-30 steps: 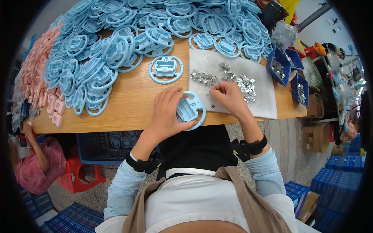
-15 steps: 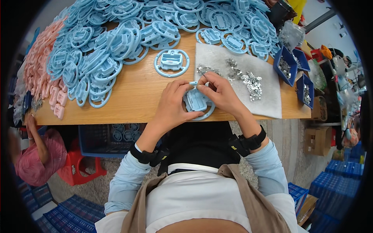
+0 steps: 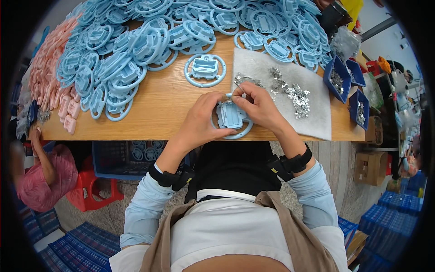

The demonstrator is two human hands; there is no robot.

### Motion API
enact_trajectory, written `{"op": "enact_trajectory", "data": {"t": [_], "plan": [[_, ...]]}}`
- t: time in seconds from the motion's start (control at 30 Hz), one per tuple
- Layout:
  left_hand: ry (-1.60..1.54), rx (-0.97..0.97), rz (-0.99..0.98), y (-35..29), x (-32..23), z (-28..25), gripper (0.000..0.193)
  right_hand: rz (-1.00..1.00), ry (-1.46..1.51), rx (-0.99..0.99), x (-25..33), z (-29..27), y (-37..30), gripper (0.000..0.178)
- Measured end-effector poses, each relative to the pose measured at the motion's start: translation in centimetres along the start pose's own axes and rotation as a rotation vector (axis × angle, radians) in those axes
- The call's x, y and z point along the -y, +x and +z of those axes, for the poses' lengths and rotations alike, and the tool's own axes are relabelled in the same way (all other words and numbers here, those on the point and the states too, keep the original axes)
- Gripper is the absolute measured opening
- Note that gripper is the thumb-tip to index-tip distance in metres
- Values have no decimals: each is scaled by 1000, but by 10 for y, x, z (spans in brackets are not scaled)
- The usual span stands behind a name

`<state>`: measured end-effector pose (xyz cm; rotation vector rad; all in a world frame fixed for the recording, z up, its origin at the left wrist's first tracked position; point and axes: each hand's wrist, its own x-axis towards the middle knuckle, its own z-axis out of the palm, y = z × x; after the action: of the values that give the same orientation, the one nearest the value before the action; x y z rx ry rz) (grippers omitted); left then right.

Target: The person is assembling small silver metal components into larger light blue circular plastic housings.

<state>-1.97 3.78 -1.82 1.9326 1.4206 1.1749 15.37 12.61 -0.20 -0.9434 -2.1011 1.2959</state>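
White top [image 3: 222, 226], short white sleeves [image 3: 328, 247] over light-blue long sleeves [image 3: 145, 213], wrinkled. Taupe vest [image 3: 291, 226], sleeveless, open-fronted. Black trousers [image 3: 226, 172]. Each wrist: wide black strap, left [image 3: 163, 178] and right [image 3: 297, 164], plus chunky black box, left [image 3: 182, 175] and right [image 3: 279, 166], small yellow mark on each.

held ring [image 3: 231, 115]: smooth plastic | tabletop [image 3: 163, 99]: smooth wood-grain | pad [image 3: 316, 120]: matt, fuzzy cloth | small pieces [image 3: 301, 100]: shiny metal

Wooden table [image 3: 163, 102] under blue frames [image 3: 149, 44], pink pieces [image 3: 53, 63], white mat [image 3: 316, 109]
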Motion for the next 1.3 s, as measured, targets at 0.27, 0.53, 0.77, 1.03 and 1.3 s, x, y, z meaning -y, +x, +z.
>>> {"op": "enact_trajectory", "data": {"t": [0.27, 0.53, 0.77, 1.03, 1.3], "plan": [[31, -10, 38, -2, 1, 1, 69, -58, -91, -17, 2, 0, -4, 7], [118, 20, 136, -3, -4, -2, 61, -332, -503, -162, 0, 4, -14, 9], [198, -19, 200, -3, -2, -1, 61, -363, -554, -240, 9, 5, -23, 20], [159, -26, 170, -3, -2, 2, 61, -446, -871, -280, 8, 20, -25, 21], [193, -39, 207, -4, -2, 1, 60, -540, -752, -220, 3, 10, -18, 23]]}}
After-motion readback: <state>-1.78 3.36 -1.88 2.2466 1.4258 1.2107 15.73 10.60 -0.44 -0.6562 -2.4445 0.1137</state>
